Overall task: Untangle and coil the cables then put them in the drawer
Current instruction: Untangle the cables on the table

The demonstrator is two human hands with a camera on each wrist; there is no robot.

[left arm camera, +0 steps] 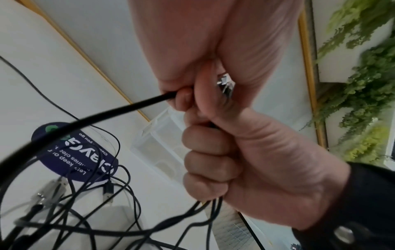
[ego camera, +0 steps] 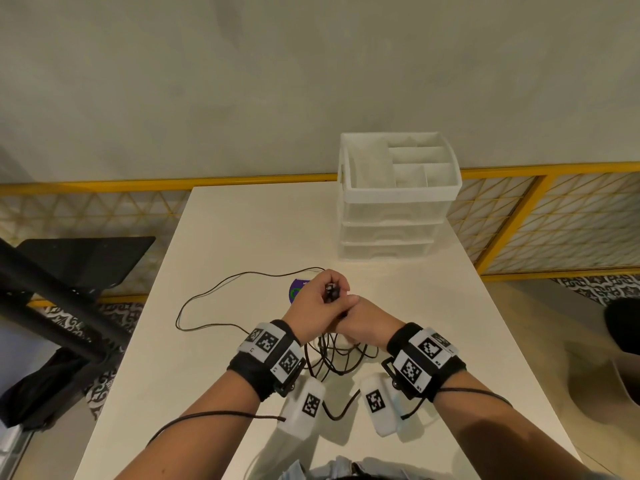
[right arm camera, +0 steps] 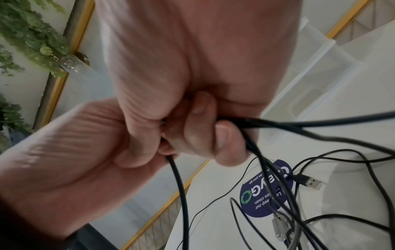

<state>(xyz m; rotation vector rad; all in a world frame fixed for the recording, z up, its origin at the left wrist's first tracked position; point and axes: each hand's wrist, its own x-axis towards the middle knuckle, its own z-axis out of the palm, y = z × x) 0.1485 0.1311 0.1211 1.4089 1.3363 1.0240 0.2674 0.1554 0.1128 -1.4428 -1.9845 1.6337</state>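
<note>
Fingers [left arm camera: 205,160] of our left hand [ego camera: 313,306] were curled tight round several strands of thin black cable [left arm camera: 132,105], a metal-tipped plug [ego camera: 331,291] showing above the fist. Our right hand [ego camera: 360,322] pressed against it, fingers [right arm camera: 222,137] pinching the same bundle; both hands were raised over the white rectangular table [ego camera: 242,237].

Item, cables: a tangle of black loops [ego camera: 337,355] hung beneath the hands onto the table, with one long strand [ego camera: 207,296] trailing out to the left. A loose black USB plug [right arm camera: 307,180] and a grey multi-pin connector [right arm camera: 281,226] lay among the strands, near a round dark-blue sticker [right arm camera: 262,196].

Item, store: a translucent white plastic drawer unit [ego camera: 394,216] stood at the far right of the table, well apart from the hands. All its drawers looked closed, so none was yet ready to receive a coil.

Risks, as we judged them: pulling the bundle upward could tighten the knots, since the loops crossed one another; the heavy connector could snag a loop and drag.

Room: the trailing strand ran near the table's left edge [ego camera: 152,289] and could slip over it. Bare surface lay between hands and drawers.
</note>
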